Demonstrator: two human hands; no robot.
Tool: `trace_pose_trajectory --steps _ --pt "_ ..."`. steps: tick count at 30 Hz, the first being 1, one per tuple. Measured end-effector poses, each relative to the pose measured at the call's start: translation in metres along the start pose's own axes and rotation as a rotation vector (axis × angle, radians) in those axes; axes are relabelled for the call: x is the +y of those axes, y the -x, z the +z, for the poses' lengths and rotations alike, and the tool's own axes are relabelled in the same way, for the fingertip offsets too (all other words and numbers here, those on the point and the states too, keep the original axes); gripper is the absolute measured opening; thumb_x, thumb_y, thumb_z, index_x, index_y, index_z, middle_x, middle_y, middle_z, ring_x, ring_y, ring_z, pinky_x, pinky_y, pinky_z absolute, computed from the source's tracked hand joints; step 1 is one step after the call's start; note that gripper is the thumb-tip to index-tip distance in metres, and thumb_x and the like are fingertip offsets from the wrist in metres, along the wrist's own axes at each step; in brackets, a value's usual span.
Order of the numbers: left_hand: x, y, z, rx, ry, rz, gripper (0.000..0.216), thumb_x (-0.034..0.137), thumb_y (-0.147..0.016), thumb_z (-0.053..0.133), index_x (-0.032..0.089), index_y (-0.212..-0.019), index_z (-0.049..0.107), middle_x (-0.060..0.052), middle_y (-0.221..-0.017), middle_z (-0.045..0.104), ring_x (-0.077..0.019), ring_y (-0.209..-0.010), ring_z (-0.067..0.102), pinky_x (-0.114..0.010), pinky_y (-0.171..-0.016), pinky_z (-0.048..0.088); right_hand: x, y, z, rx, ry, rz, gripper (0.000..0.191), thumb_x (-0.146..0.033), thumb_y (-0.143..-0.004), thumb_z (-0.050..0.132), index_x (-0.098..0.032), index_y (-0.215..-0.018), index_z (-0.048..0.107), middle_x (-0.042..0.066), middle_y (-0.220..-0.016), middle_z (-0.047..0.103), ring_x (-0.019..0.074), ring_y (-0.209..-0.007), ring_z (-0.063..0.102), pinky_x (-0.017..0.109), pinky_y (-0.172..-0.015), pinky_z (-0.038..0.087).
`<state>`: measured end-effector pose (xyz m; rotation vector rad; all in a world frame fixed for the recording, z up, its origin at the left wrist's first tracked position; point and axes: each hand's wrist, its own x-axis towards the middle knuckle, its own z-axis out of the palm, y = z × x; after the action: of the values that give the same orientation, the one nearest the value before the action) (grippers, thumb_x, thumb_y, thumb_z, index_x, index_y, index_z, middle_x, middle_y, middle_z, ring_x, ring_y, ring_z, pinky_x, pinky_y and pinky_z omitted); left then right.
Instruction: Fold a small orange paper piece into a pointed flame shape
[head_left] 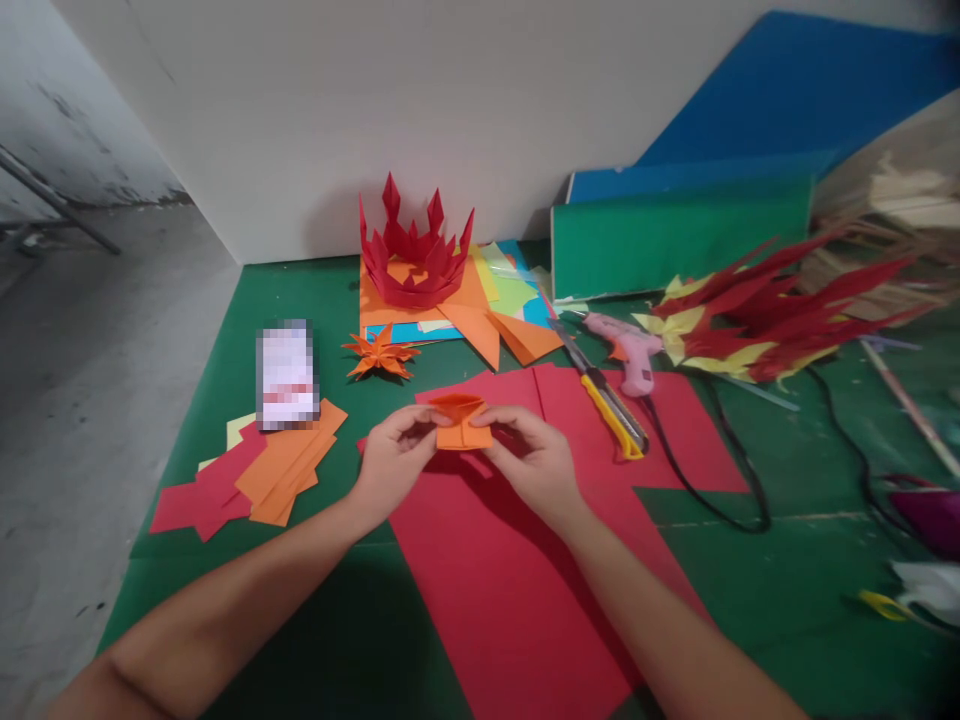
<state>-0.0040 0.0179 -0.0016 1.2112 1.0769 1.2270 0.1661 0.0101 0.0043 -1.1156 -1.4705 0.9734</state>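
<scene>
A small folded orange paper piece (461, 420) is held between both hands, just above large red paper sheets (517, 590) on the green table (787, 590). My left hand (394, 458) pinches its left side with closed fingers. My right hand (529, 455) grips its right side, fingers curled around the edge. Behind the hands lies an orange paper star (380, 355), and farther back a red paper crown (415, 255) stands on orange sheets.
Orange and red paper strips (259, 475) and a blurred phone-like object (286, 375) lie at left. A yellow utility knife (609, 405), a pink glue gun (628, 350) with black cord, and red-yellow paper flames (757, 320) sit right. Green and blue boards (675, 235) lean behind.
</scene>
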Motion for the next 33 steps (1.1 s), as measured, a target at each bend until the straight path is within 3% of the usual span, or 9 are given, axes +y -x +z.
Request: trace_pose_trajectory --steps 4,9,16,22,28,33 --pt "0.001 0.001 0.002 -0.038 0.084 -0.038 0.021 0.02 -0.068 0.071 0.018 -0.089 0.068 -0.006 -0.092 0.07 -0.0172 -0.084 0.067 -0.031 -0.079 0.055 0.003 0.0 -0.001 0.004 0.007 0.068 0.012 -0.026 -0.074 0.069 -0.022 -0.086 0.067 0.005 -0.091 0.071 0.0216 -0.088 0.066 0.039 -0.085 0.052" --pt "0.004 0.0 -0.002 0.007 -0.1 0.067 0.007 0.023 -0.071 0.071 0.019 -0.075 0.072 -0.007 -0.089 0.07 -0.0177 -0.085 0.066 -0.031 -0.079 0.054 0.004 0.0 -0.002 0.024 -0.023 0.15 0.01 -0.03 -0.072 0.071 -0.022 -0.077 0.068 0.006 -0.091 0.071 0.0236 -0.087 0.066 0.043 -0.085 0.051" --pt "0.009 0.0 0.0 0.053 -0.164 0.069 0.008 0.027 -0.07 0.072 0.02 -0.067 0.071 -0.006 -0.083 0.07 -0.0164 -0.079 0.066 -0.03 -0.075 0.054 -0.006 -0.004 0.001 0.006 -0.113 0.276 0.02 -0.039 -0.07 0.073 -0.021 -0.067 0.064 0.002 -0.079 0.067 0.0172 -0.074 0.061 0.033 -0.07 0.052" --pt "0.004 0.002 0.003 0.089 -0.132 0.067 0.018 0.025 -0.067 0.072 0.017 -0.056 0.06 -0.006 -0.08 0.068 -0.0153 -0.072 0.064 -0.029 -0.068 0.054 -0.006 -0.003 0.003 -0.008 -0.253 0.419 0.028 -0.042 -0.066 0.076 -0.02 -0.063 0.058 -0.002 -0.061 0.059 0.011 -0.058 0.053 0.024 -0.055 0.044" --pt "0.002 0.003 0.005 0.072 0.001 0.007 0.024 0.028 -0.066 0.072 0.017 -0.059 0.052 -0.005 -0.081 0.067 -0.014 -0.07 0.064 -0.027 -0.062 0.054 -0.008 -0.004 0.005 -0.037 -0.385 0.467 0.03 -0.043 -0.068 0.074 -0.02 -0.062 0.056 -0.003 -0.059 0.061 0.0101 -0.055 0.054 0.024 -0.054 0.043" --pt "0.004 0.0 0.003 0.081 -0.026 -0.026 0.023 0.031 -0.066 0.074 0.016 -0.06 0.057 -0.005 -0.083 0.067 -0.0149 -0.074 0.064 -0.028 -0.068 0.053 -0.006 -0.005 0.005 -0.003 -0.377 0.497 0.03 -0.042 -0.066 0.076 -0.019 -0.064 0.056 -0.002 -0.058 0.063 0.0099 -0.053 0.056 0.021 -0.05 0.041"
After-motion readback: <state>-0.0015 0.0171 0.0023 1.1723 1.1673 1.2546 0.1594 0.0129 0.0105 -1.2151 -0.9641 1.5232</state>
